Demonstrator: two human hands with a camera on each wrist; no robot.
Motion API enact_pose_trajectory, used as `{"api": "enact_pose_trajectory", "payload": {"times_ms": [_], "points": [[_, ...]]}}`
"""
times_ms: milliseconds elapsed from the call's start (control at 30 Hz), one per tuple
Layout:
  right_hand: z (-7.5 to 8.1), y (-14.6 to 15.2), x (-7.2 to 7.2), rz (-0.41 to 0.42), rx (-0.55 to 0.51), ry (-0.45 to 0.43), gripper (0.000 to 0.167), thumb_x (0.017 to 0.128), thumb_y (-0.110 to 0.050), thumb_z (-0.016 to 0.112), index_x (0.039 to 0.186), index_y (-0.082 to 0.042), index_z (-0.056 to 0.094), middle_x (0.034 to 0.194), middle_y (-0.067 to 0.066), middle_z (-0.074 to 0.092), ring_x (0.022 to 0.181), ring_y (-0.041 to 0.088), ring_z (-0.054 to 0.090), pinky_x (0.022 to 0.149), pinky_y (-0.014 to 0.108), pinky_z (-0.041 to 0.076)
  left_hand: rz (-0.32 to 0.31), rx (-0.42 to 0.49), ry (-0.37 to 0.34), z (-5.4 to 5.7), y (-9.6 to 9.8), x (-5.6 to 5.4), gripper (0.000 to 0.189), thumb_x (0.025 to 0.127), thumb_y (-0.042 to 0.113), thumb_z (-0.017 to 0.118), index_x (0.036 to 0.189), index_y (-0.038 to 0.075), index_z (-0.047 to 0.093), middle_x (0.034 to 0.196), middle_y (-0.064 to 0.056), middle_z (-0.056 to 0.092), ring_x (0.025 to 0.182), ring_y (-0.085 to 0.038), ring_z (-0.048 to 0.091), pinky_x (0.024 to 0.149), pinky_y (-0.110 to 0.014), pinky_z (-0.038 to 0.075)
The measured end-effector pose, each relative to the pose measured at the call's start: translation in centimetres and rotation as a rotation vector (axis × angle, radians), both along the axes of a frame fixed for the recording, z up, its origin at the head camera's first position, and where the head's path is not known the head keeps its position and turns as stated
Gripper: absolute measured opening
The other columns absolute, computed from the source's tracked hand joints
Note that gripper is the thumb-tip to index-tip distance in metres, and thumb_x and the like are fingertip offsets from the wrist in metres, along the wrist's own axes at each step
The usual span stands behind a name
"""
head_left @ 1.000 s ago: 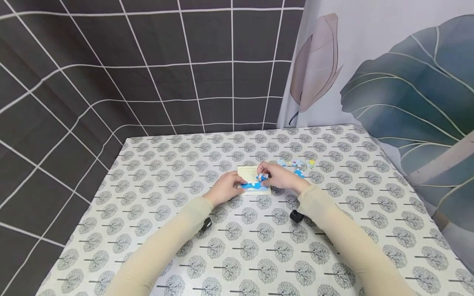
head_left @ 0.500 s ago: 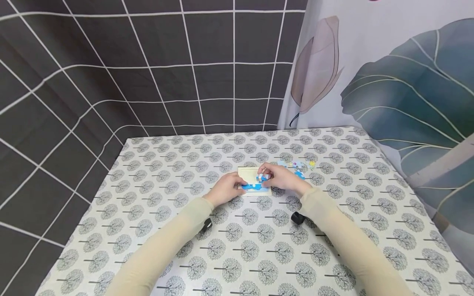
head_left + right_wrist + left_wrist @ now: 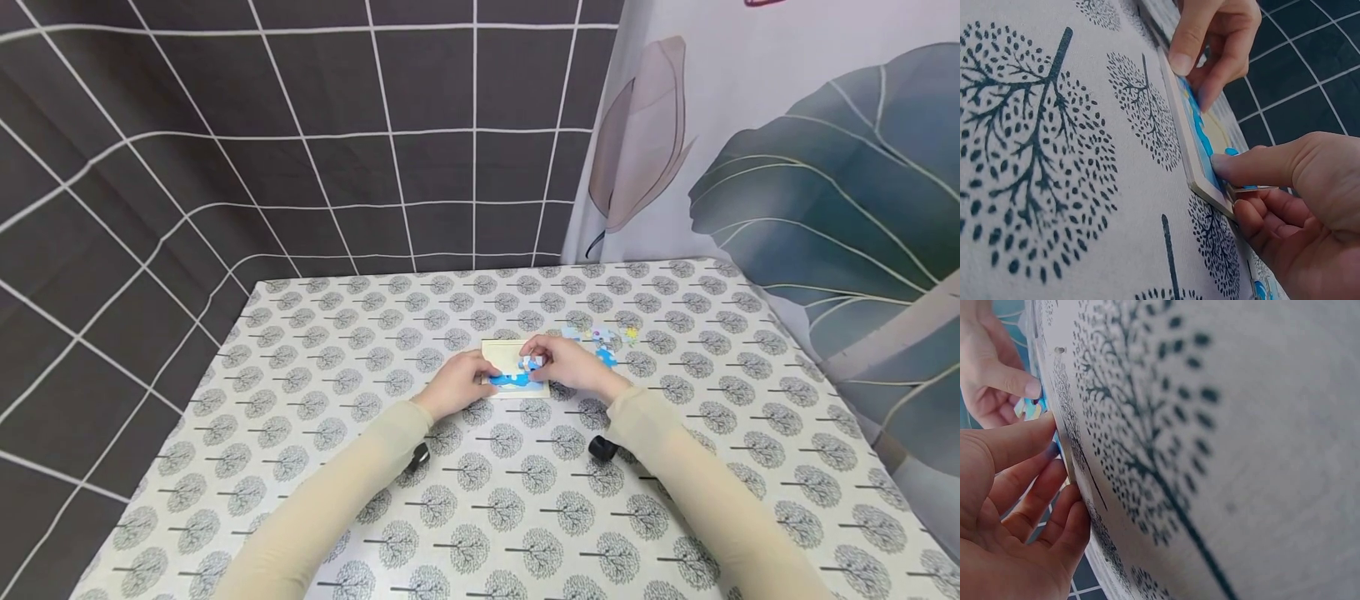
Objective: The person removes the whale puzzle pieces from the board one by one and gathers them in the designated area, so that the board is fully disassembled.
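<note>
A shallow cream-coloured puzzle tray (image 3: 498, 353) lies on the table, with fitted blue puzzle pieces (image 3: 512, 379) along its near side. My left hand (image 3: 456, 382) grips the tray's left side; in the right wrist view its thumb lies on the rim and its fingers reach over the inside. My right hand (image 3: 568, 362) is over the tray's right side and pinches a blue and white puzzle piece (image 3: 531, 363). That piece stands tilted between thumb and fingers in the right wrist view, partly hidden. The right thumb tip is at the blue pieces in the tray.
Several loose puzzle pieces lie beyond the right hand, among them a blue one (image 3: 606, 357) and one with a yellow flower shape (image 3: 632, 334). The table is covered with a tree-print cloth (image 3: 480, 525). A dark checked curtain (image 3: 315, 133) hangs behind.
Both hands keep nearly the same place and hold. The right hand shifts very slightly with its piece, and more of the loose blue piece behind it shows.
</note>
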State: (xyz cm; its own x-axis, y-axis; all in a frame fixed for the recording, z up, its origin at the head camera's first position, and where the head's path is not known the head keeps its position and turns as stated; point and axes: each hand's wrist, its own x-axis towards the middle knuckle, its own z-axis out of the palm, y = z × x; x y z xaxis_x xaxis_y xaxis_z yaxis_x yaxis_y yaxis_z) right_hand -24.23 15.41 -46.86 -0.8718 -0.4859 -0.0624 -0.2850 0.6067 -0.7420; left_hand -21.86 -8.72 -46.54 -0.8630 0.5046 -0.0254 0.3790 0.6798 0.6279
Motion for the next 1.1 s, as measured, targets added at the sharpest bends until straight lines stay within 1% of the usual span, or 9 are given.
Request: {"api": "enact_pose_trajectory", "payload": {"times_ms": [200,267,400,600,667,767,933,1000,1100], "points": [[-0.1,0.3,0.2,-0.039,-0.053,-0.033,0.038,0.086,-0.009,0.076,0.123,-0.007,0.067,0.109,0.009,0.067,0.093,0.021,0.061,0.088,0.038,0.051,0.006,-0.018,-0.007,0.1,0.1,0.0,0.029,0.088,0.015,0.077,0.115,0.007,0.074,0.107,-0.002,0.067,0.089,-0.014,0.055,0.087,-0.032,0.050],[-0.1,0.5,0.3,-0.058,-0.079,-0.059,0.038,0.088,-0.010,0.075,0.124,-0.006,0.067,0.112,0.010,0.068,0.095,0.023,0.063,0.090,0.042,0.052,0.007,-0.020,-0.005,0.1,0.1,0.0,0.029,0.088,0.015,0.077,0.116,0.007,0.074,0.107,-0.002,0.067,0.089,-0.014,0.056,0.088,-0.033,0.050],[-0.1,0.7,0.4,-0.110,-0.098,-0.103,0.038,0.089,-0.015,0.075,0.125,-0.009,0.068,0.114,0.009,0.069,0.101,0.025,0.065,0.097,0.047,0.050,0.008,-0.015,0.003,-0.1,0.1,0.0,0.028,0.088,0.015,0.077,0.115,0.007,0.074,0.108,-0.001,0.067,0.090,-0.014,0.056,0.088,-0.033,0.050],[-0.2,1.0,0.4,-0.144,-0.126,-0.140,0.038,0.089,-0.016,0.075,0.126,-0.009,0.069,0.108,0.006,0.072,0.102,0.025,0.065,0.100,0.050,0.049,0.011,-0.011,0.000,0.0,0.1,0.0,0.028,0.088,0.015,0.078,0.114,0.007,0.075,0.107,-0.001,0.067,0.090,-0.015,0.056,0.089,-0.034,0.049],[-0.3,1.2,0.5,-0.156,-0.158,-0.169,0.039,0.089,-0.014,0.075,0.127,-0.009,0.068,0.106,0.007,0.072,0.100,0.024,0.066,0.101,0.049,0.048,0.015,-0.015,-0.003,0.0,0.1,0.0,0.028,0.088,0.016,0.078,0.114,0.007,0.075,0.109,-0.001,0.067,0.092,-0.015,0.057,0.092,-0.035,0.049],[-0.4,1.6,0.4,-0.152,-0.174,-0.170,0.038,0.092,-0.014,0.072,0.129,-0.006,0.067,0.107,0.010,0.073,0.097,0.022,0.068,0.100,0.045,0.051,0.020,-0.013,-0.011,-0.1,0.1,0.0,0.029,0.088,0.016,0.077,0.115,0.007,0.074,0.113,-0.002,0.067,0.096,-0.016,0.058,0.096,-0.035,0.049],[0.1,2.8,0.3,-0.166,-0.215,-0.198,0.036,0.097,-0.011,0.065,0.131,-0.002,0.065,0.122,0.017,0.069,0.100,0.021,0.070,0.094,0.035,0.057,0.014,-0.010,-0.019,0.2,0.1,0.1,0.029,0.089,0.016,0.077,0.116,0.006,0.074,0.114,-0.003,0.067,0.095,-0.016,0.058,0.095,-0.036,0.049],[0.6,3.5,0.3,-0.190,-0.238,-0.219,0.036,0.098,-0.011,0.064,0.133,-0.002,0.064,0.126,0.018,0.068,0.103,0.024,0.069,0.093,0.033,0.057,0.011,-0.017,-0.018,0.2,0.2,0.1,0.029,0.089,0.016,0.077,0.116,0.007,0.074,0.113,-0.002,0.067,0.096,-0.016,0.058,0.095,-0.035,0.049],[1.4,4.9,0.4,-0.214,-0.225,-0.213,0.038,0.099,-0.015,0.062,0.136,-0.003,0.061,0.127,0.019,0.066,0.108,0.029,0.067,0.094,0.036,0.056,0.012,-0.023,-0.015,0.1,0.2,0.2,0.029,0.089,0.016,0.077,0.116,0.008,0.074,0.115,-0.002,0.067,0.101,-0.017,0.059,0.099,-0.036,0.048]]}}
